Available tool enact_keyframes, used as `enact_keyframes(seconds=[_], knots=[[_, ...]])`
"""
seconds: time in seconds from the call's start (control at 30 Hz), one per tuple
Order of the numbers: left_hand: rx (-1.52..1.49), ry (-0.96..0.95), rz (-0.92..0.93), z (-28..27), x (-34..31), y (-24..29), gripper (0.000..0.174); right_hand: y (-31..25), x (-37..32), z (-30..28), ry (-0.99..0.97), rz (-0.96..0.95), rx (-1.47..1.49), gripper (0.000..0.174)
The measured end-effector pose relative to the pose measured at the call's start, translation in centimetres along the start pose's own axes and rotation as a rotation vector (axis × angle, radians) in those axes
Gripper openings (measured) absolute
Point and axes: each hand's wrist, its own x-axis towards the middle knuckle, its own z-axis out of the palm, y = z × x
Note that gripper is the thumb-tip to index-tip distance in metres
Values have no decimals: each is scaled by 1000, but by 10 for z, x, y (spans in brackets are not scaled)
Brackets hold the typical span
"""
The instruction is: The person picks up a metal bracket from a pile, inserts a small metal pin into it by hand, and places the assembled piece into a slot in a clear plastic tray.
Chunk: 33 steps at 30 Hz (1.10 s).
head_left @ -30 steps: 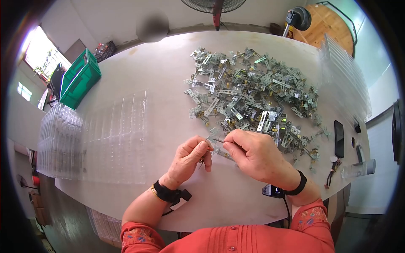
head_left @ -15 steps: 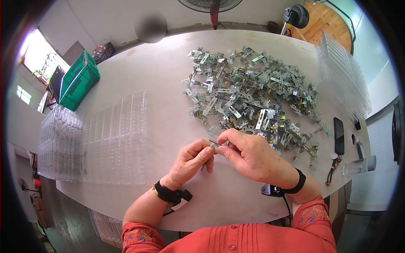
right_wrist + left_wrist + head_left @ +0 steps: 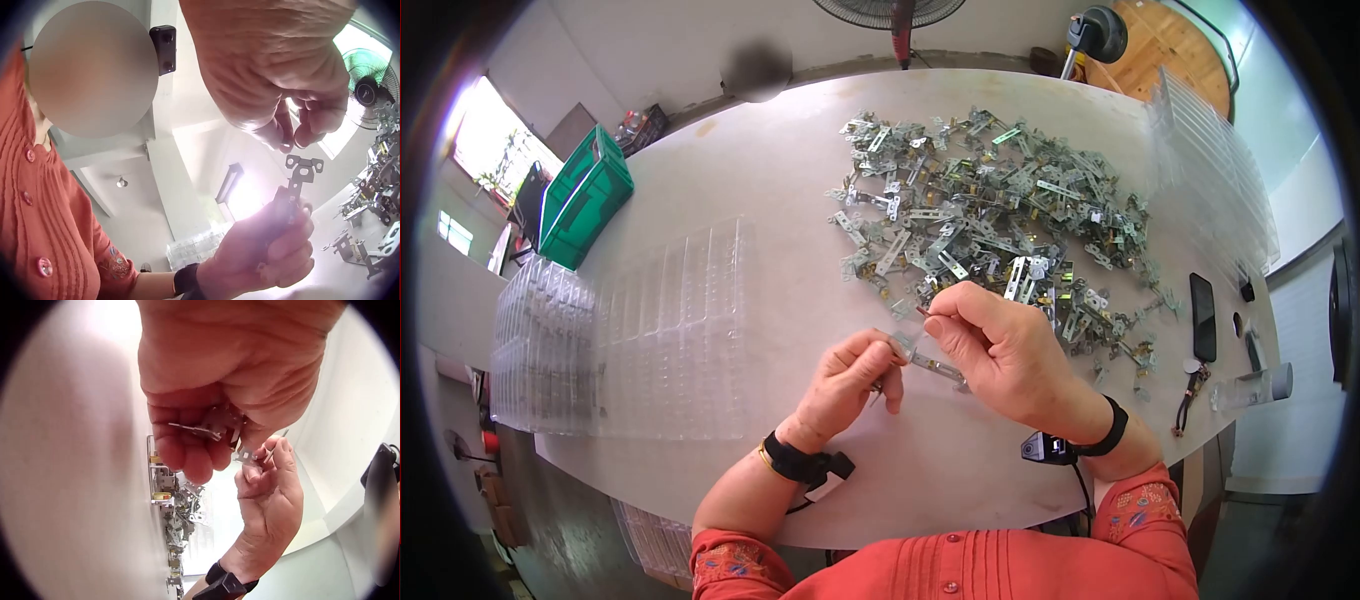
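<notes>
Pinched a flat metal bracket by its lower end in the curled fingers and thumb of the left hand, clear of the surface, likely to leave its holed upper end free. Held the right hand close over that end, thumb and forefinger nearly together, whether on some small part impossible to tell. Worked with the heap of metal parts just beyond both hands, seemingly for easy reach, and the clear trays at the left.
</notes>
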Motion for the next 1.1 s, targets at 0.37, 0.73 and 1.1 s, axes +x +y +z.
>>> enact_keyframes(seconds=[0.37,0.73,1.1], knots=[[-341,5,42,-3,1,2,35,11,-1,3,-74,-20,-132,8],[-159,6,77,-3,1,2,35,12,0,3,-96,-13,-146,10],[-88,-17,74,-1,-1,1,34,12,0,4,-176,66,-9,13]])
